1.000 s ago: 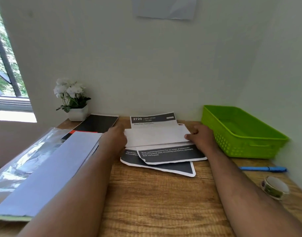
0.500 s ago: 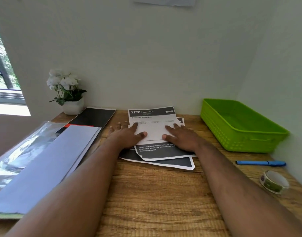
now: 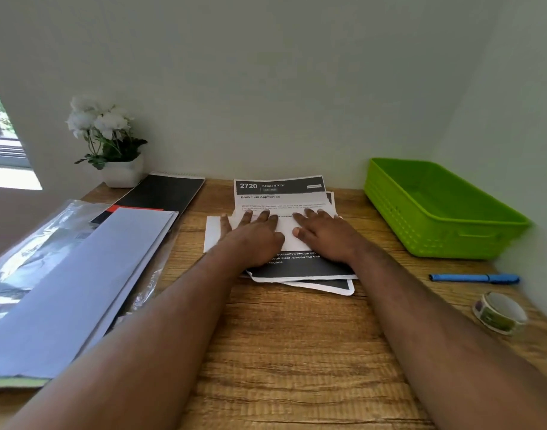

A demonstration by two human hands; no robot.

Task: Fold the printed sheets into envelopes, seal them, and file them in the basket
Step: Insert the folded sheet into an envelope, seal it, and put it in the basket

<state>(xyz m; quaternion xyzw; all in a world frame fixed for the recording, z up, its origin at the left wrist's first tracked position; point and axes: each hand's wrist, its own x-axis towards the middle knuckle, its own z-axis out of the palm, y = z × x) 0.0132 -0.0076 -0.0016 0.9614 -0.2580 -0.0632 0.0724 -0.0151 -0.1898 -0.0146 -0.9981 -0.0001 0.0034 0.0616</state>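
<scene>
Top printed sheet [image 3: 281, 197] lay mid-tabletop [image 3: 297, 352] on a small stack of printed sheets [image 3: 315, 276], long axis running near-to-far, its near part turned over toward the far side, so the white back [image 3: 286, 234] faced up directly under both palms. Left hand [image 3: 253, 240] sat on the left half of that flap, right hand [image 3: 324, 235] on the right half, thumbs almost meeting at the middle; both equally near, neither had to reach. Fingers of both hands were spread flat and pressed down on the paper, pointing far, pinching nothing (a pale sheet edge [image 3: 213, 232] poked out left of the left hand, cannot tell which sheet it belonged to). Crease likely ran left-right under the heels of the hands, so smoothing would go outward along it. Green basket [image 3: 436, 221] stood far right, well apart, looked empty. Tape roll [image 3: 500, 311] and blue pen [image 3: 473, 278] lay near right, untouched.
</scene>
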